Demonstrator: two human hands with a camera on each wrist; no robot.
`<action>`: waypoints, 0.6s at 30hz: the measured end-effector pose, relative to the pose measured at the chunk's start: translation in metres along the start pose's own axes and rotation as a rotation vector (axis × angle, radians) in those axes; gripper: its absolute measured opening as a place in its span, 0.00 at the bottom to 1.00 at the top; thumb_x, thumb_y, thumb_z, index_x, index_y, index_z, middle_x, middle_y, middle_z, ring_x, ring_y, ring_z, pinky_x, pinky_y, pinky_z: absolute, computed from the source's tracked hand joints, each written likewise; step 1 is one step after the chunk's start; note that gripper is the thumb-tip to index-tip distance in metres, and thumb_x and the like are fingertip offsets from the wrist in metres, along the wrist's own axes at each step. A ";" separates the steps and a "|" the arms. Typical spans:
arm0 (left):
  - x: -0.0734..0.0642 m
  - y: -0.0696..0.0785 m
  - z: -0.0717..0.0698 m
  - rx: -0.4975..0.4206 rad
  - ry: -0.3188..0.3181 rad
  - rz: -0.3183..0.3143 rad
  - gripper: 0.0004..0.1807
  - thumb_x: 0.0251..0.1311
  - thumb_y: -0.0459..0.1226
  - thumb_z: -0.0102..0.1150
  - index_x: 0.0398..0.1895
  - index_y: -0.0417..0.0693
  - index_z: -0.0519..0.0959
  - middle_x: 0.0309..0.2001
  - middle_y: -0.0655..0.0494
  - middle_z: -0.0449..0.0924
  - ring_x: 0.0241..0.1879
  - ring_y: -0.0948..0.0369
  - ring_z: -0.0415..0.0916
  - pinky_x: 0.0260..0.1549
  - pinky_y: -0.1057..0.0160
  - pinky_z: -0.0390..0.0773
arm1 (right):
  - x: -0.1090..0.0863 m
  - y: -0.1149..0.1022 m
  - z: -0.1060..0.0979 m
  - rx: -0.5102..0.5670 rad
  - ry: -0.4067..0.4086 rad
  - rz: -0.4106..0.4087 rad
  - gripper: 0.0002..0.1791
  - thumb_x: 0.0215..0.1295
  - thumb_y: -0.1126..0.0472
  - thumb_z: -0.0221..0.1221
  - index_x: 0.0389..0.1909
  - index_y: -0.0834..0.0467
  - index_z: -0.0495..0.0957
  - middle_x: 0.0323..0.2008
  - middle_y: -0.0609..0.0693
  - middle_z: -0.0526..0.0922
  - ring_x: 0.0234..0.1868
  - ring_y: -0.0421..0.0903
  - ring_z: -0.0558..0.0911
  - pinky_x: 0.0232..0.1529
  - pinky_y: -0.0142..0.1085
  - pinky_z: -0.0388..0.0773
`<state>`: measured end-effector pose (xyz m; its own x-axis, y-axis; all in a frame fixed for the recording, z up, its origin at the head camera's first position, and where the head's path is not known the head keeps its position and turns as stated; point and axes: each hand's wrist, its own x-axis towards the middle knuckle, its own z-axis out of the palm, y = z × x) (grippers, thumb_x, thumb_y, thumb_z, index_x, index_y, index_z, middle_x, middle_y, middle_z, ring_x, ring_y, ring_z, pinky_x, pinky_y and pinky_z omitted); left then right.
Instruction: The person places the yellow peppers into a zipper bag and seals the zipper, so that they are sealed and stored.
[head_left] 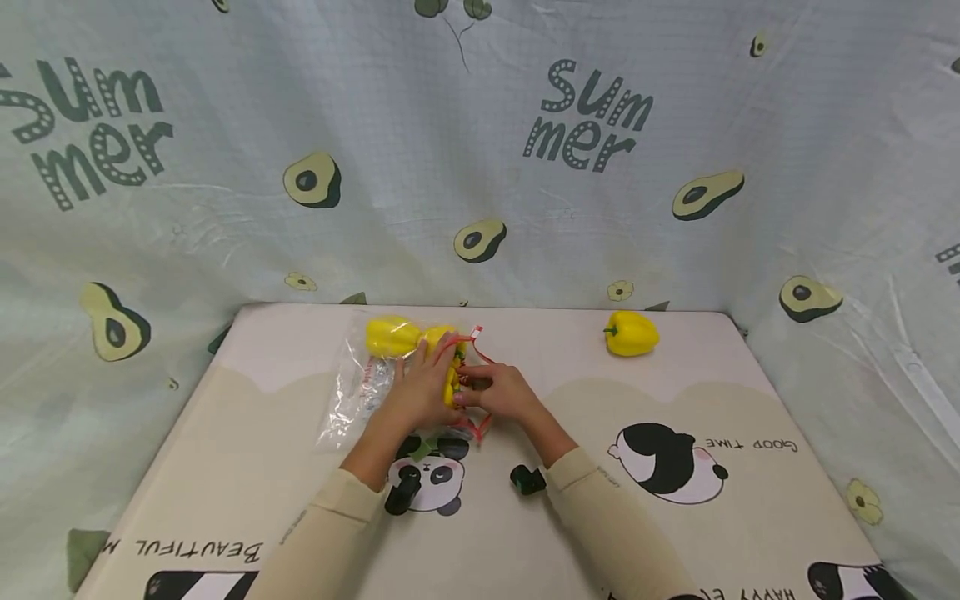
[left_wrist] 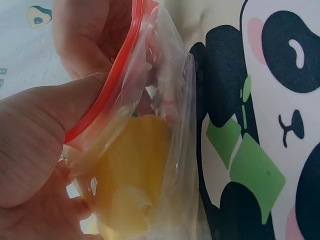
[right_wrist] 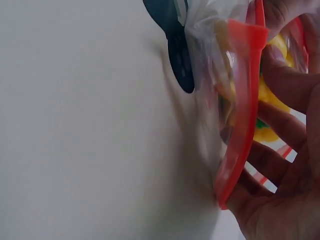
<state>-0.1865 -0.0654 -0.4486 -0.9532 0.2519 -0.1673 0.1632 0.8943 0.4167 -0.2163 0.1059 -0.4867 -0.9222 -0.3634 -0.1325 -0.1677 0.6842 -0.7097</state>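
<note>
A clear plastic zip bag (head_left: 341,421) with a red zip edge (right_wrist: 245,120) lies at the table's middle left. Yellow bell peppers (head_left: 390,337) show through its plastic. My left hand (head_left: 422,392) grips the bag near its mouth, its thumb over the red edge in the left wrist view. At the parted mouth, my right hand (head_left: 504,392) holds a yellow bell pepper (right_wrist: 270,97), with some fingers past the red edge. The fingers and the plastic partly hide this pepper.
Another yellow bell pepper (head_left: 633,334) sits alone at the table's back right. A small dark object (head_left: 528,480) is beside the right sleeve. The table cover (head_left: 570,550) has printed pandas and words. A patterned curtain (head_left: 405,125) hangs behind the table.
</note>
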 end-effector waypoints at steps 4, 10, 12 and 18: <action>-0.001 0.000 0.001 0.007 0.000 -0.008 0.64 0.51 0.50 0.80 0.85 0.51 0.49 0.87 0.54 0.33 0.86 0.41 0.27 0.78 0.27 0.35 | 0.001 -0.001 0.001 -0.034 -0.001 -0.030 0.31 0.64 0.43 0.70 0.65 0.49 0.82 0.59 0.50 0.88 0.61 0.53 0.83 0.61 0.48 0.82; -0.006 -0.005 -0.001 0.020 0.009 -0.032 0.63 0.50 0.54 0.80 0.85 0.58 0.50 0.87 0.51 0.30 0.85 0.39 0.24 0.74 0.21 0.30 | 0.001 -0.004 0.003 -0.065 -0.004 -0.014 0.30 0.65 0.42 0.69 0.66 0.49 0.82 0.59 0.49 0.88 0.61 0.52 0.83 0.61 0.48 0.82; -0.007 -0.007 -0.002 0.034 0.010 -0.042 0.62 0.50 0.55 0.79 0.85 0.60 0.51 0.87 0.50 0.31 0.85 0.38 0.24 0.73 0.19 0.29 | 0.000 -0.006 0.003 -0.074 0.001 -0.014 0.30 0.65 0.42 0.69 0.65 0.49 0.82 0.59 0.49 0.88 0.61 0.52 0.83 0.61 0.48 0.82; -0.006 -0.009 0.000 0.023 0.013 -0.039 0.62 0.50 0.54 0.79 0.85 0.59 0.52 0.87 0.49 0.31 0.85 0.37 0.25 0.73 0.20 0.29 | 0.000 -0.015 0.005 -0.151 0.019 -0.058 0.27 0.65 0.41 0.68 0.61 0.49 0.85 0.54 0.49 0.91 0.55 0.51 0.86 0.57 0.47 0.83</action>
<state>-0.1820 -0.0748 -0.4513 -0.9621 0.2121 -0.1712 0.1317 0.9117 0.3892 -0.2124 0.0930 -0.4795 -0.9156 -0.3942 -0.0797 -0.2705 0.7502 -0.6034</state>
